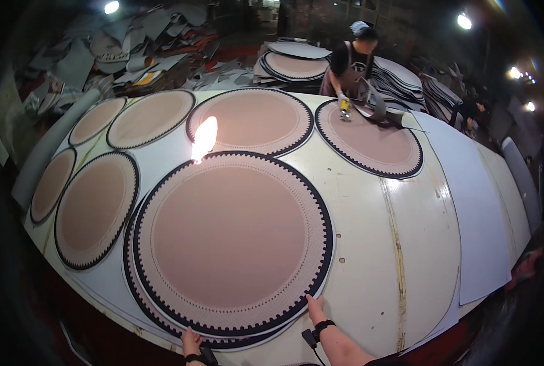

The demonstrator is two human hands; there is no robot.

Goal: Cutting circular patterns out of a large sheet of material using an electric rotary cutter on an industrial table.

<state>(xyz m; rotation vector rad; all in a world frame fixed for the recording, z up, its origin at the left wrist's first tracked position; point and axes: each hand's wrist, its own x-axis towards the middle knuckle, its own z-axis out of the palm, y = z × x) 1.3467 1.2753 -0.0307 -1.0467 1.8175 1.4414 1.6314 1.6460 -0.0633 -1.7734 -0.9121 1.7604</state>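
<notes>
A large round pink-brown mat with a dark toothed border lies in front of me. It rests on another round mat, whose border shows at the left and lower edge. My left hand is closed at the near edge of this pair, its fingers partly hidden. Farther right along the rim, my right hand pinches the top mat's edge, the thumb above and the other fingers largely out of sight beneath. Each wrist wears a dark band.
More round mats lie on the pale table, to the left and far side. Across it a person holds a yellow tool over a mat. White sheet lies right. Scraps and stacked mats stand behind.
</notes>
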